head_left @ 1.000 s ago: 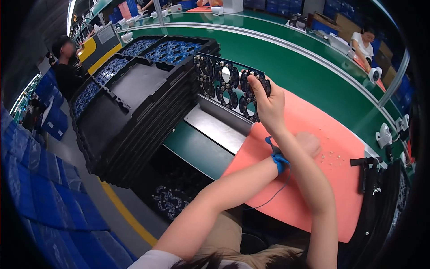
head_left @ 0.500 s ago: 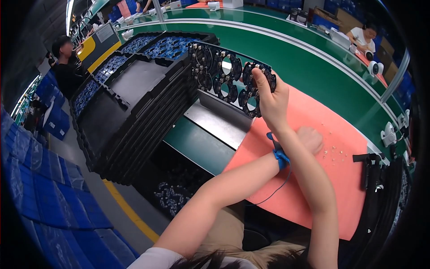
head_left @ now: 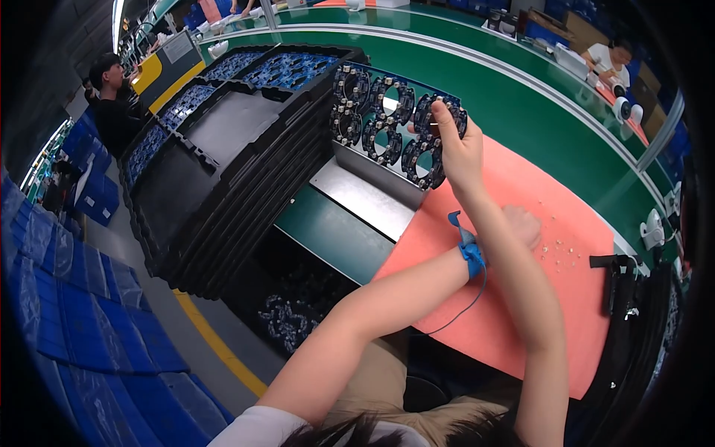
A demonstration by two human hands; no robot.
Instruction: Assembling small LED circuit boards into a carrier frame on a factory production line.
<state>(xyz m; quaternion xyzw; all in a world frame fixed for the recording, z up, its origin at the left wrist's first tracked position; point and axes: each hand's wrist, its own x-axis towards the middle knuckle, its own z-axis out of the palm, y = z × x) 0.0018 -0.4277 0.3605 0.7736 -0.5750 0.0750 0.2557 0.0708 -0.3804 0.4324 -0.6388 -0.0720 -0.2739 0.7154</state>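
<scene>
My right hand (head_left: 463, 153) grips the right edge of a dark circuit board panel (head_left: 386, 141), thumb on the near face. The panel has several ring-shaped boards with small pale parts on them, and it is held upright over a metal plate. My forearms cross, the right one above the left. On the salmon-pink mat (head_left: 514, 313) rests my left hand (head_left: 521, 226), curled closed and partly hidden behind the right forearm; whatever it holds is out of sight. A blue wrist strap (head_left: 471, 255) with a thin cord circles my left wrist. Small pale bits (head_left: 562, 249) lie beside that hand.
Stacked black trays (head_left: 246, 179) stand at the left, with blue boards in the top one. A green conveyor (head_left: 536, 123) runs behind. The metal plate (head_left: 365, 197) lies left of the mat. Blue bins (head_left: 97, 328) line the floor. Other people (head_left: 112, 97) work farther off.
The panel and my right hand have shifted slightly right in the picture, and the panel's face has turned a little. My left hand stays on the mat.
</scene>
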